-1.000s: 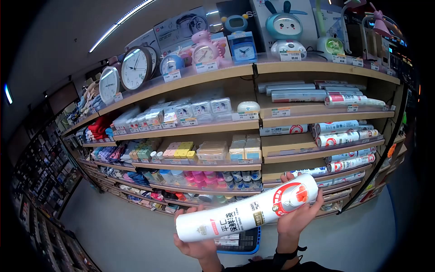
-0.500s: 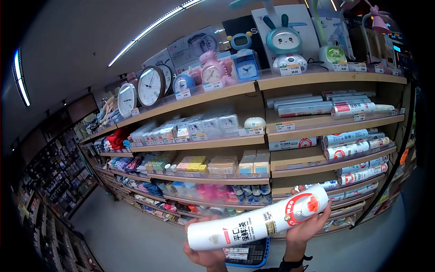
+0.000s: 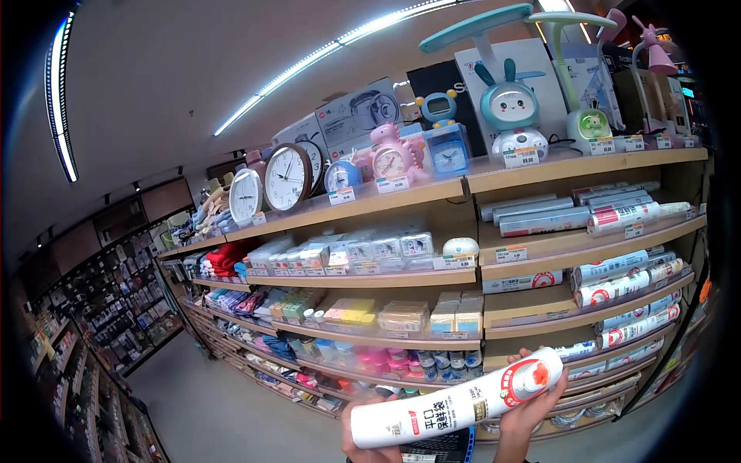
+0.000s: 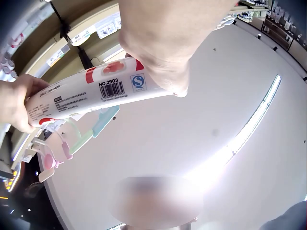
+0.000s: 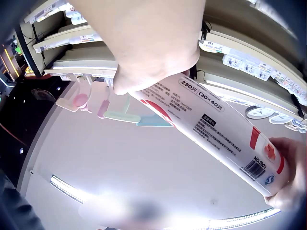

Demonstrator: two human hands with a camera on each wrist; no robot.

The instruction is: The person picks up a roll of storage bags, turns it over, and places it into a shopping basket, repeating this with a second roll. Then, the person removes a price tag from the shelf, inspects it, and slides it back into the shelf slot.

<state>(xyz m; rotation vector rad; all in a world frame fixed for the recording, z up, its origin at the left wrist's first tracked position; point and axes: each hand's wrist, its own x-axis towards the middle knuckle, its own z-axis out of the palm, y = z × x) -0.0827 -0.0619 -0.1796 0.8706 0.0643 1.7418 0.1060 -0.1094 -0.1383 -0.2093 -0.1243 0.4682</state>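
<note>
A long white roll of food storage bags (image 3: 455, 405) lies across both hands, tilted up toward its right end, its printed front facing me in the head view. My left hand (image 3: 378, 451) grips the left end, partly cut off by the lower frame edge. Around the right end curl the thumb and fingers of my right hand (image 3: 529, 417). The left wrist view shows the back of the roll (image 4: 112, 91) with a barcode, and the right hand (image 4: 17, 103) at its far end. In the right wrist view, the left hand (image 5: 290, 172) wraps the barcode end.
Tall shelves (image 3: 587, 174) stand in front. Similar rolls (image 3: 614, 289) lie on the right side, with packaged goods (image 3: 386, 247) on the left. Clocks (image 3: 287, 177) and lamps (image 3: 509, 108) line the top. Below the held roll is a basket (image 3: 463, 446) with a blue rim.
The head view has tilted upward, showing more ceiling. Shelves, roll and hands sit lower and further right in it. Both hands keep hold of the roll throughout.
</note>
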